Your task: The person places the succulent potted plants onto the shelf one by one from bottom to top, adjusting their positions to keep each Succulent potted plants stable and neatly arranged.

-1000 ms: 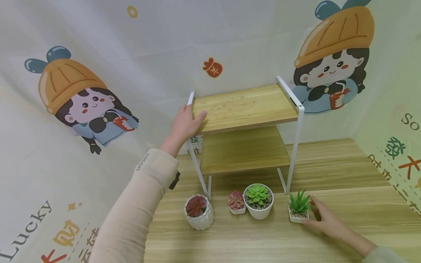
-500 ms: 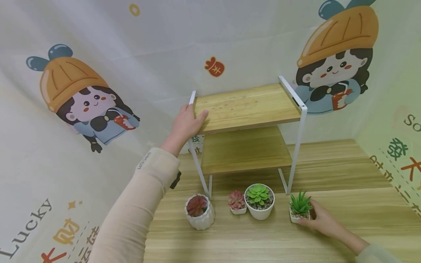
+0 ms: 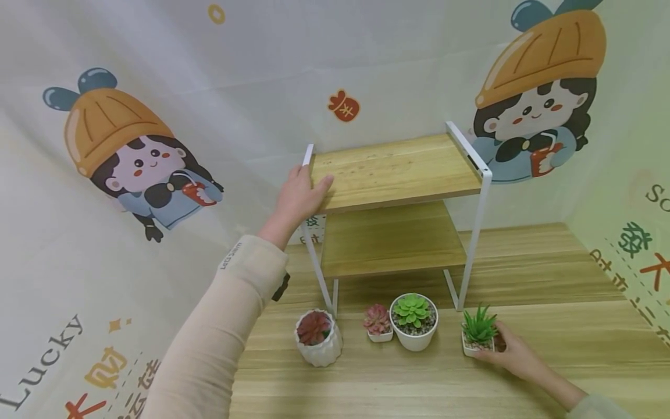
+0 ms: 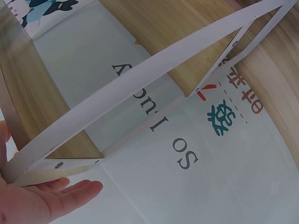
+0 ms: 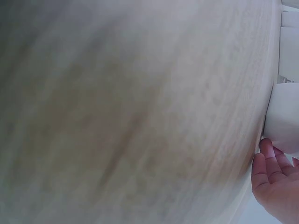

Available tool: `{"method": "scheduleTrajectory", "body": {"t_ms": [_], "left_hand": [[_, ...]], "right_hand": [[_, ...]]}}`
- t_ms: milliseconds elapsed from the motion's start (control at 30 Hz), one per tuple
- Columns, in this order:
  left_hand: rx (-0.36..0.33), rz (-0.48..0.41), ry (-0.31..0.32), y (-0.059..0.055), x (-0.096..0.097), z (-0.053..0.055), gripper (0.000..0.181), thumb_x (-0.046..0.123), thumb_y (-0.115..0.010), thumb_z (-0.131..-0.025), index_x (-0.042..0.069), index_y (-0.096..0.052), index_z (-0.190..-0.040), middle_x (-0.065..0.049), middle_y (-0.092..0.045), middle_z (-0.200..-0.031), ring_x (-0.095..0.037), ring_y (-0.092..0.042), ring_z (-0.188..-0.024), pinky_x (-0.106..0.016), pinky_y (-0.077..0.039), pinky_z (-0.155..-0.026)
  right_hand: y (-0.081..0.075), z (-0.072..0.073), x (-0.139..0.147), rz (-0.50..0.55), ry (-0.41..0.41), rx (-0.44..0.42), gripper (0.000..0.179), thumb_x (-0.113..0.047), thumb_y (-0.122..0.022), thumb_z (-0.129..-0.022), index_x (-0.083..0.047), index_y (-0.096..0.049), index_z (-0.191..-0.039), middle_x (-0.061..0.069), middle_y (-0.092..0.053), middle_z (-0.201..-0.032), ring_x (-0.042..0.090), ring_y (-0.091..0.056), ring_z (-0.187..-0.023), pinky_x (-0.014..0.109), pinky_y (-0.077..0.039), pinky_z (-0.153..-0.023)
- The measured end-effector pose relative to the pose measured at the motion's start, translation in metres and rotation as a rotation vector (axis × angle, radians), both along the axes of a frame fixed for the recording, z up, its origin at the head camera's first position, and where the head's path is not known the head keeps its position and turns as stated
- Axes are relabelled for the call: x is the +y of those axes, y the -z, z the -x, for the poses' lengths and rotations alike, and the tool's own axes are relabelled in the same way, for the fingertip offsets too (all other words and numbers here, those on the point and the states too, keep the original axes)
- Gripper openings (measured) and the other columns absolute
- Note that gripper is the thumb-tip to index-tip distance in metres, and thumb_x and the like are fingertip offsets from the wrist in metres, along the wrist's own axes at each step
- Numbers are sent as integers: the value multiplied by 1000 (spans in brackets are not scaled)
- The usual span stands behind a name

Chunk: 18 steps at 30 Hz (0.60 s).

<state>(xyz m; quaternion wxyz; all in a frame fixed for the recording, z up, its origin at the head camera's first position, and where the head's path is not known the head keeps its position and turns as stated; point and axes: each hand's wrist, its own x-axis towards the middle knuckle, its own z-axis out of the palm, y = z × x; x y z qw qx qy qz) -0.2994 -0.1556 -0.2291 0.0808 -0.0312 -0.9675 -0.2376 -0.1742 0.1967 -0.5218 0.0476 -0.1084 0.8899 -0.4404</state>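
My left hand grips the top left corner of a two-tier wooden shelf with a white frame, thumb over the top board. In the left wrist view its fingers lie outside the frame's side bar. My right hand holds a small spiky green potted plant in a square white pot, thumb at the front and fingers behind. The pot stands on the table, right of the shelf's front leg. In the right wrist view my fingertips touch a white pot.
Along the shelf's front stand a ribbed white pot with a dark red succulent, a small pink succulent and a round white pot with a green succulent. Printed cloth hangs behind the wooden table.
My right hand has closed further around the small green potted plant, its thumb now nearer the pot's front. My left hand stays on the shelf. The view has shifted slightly.
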Motion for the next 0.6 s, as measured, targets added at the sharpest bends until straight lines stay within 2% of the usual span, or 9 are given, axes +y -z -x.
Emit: {"method": "scheduleTrajectory", "body": {"t_ms": [267, 600], "left_hand": [[-3, 18, -15, 0, 2, 0, 72, 47, -42, -93, 0, -22, -143, -18, -21, -149, -36, -31, -131, -46, -32, -105], [7, 36, -24, 0, 2, 0, 72, 47, -41, -94, -1, -22, -143, -19, -21, -148, -37, -32, -130, -46, -33, -105]], "right_hand": [[1, 0, 2, 28, -22, 13, 62, -20, -72, -78, 12, -40, -120, 25, -58, -104, 35, -57, -94, 47, -51, -74], [4, 1, 2, 71, -24, 20, 60, -19, -72, -78, 11, -42, -120, 30, -57, -108, 43, -56, -99, 50, -51, -77]]}}
